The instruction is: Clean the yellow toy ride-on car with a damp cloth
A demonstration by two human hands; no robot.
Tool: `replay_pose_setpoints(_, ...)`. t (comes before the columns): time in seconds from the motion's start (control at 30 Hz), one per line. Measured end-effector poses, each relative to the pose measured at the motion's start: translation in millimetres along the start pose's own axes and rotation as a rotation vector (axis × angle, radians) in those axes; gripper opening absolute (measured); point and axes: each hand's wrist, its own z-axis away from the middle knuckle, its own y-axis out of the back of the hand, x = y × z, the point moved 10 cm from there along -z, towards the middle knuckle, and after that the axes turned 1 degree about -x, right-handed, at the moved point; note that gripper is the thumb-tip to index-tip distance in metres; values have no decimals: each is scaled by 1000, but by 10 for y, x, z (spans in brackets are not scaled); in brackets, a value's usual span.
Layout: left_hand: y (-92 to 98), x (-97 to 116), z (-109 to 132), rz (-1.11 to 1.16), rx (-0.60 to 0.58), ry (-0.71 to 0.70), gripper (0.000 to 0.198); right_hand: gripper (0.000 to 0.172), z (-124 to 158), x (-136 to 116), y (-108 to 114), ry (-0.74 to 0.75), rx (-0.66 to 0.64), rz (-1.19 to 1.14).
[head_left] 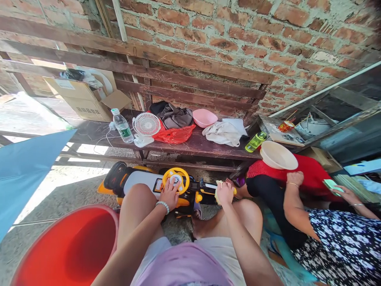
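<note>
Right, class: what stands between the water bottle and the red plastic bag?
A small white desk fan stands there, between the water bottle and the red plastic bag, in the head view.

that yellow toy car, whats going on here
A seated person has their left hand on the yellow steering wheel of a ride-on toy car, and their right hand holds a pale yellow cloth or sponge against the toy. Another person sits to their right, holding a green card-like item. A red plastic basin stands to their left.
</note>
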Motion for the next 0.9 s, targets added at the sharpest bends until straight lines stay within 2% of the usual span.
replay_pose_setpoints(0.13,-5,0,0,-11,-3,-1,71,42,396,-290,-162,146,83,-257)
replay_pose_setpoints(0.2,-5,2,-1,-11,2,-8,72,42,517,-298,-205,180,96,-356)
replay_pose_setpoints(0.27,-6,0,0,-8,2,-7,72,41,512,-91,-207,75,105,-398)
replay_pose_setpoints(0.4,-7,5,3,1,-6,0,72,51,373,539,-98,-277,118,-351)
replay_pose_setpoints(0.47,-2,11,1,0,-2,-3,71,55,344,619,-62,-327,100,-294)
replay_pose_setpoints(0.57,-9,4,-5,-19,-10,4,72,46,437,367,-149,-279,44,-222)
replay_pose_setpoints(0.63,-16,-3,-9,-39,-20,11,72,45,562,6,-296,-160,-36,-159)
replay_pose_setpoints(0.73,-19,0,-13,-49,-24,7,71,53,768,-490,-516,53,-184,17)
replay_pose_setpoints(0.8,-28,-3,-17,-43,-25,5,72,55,843,-596,-556,125,-235,104)
replay_pose_setpoints(0.9,-50,-21,-22,-37,-18,7,71,56,807,-463,-477,143,-275,167)
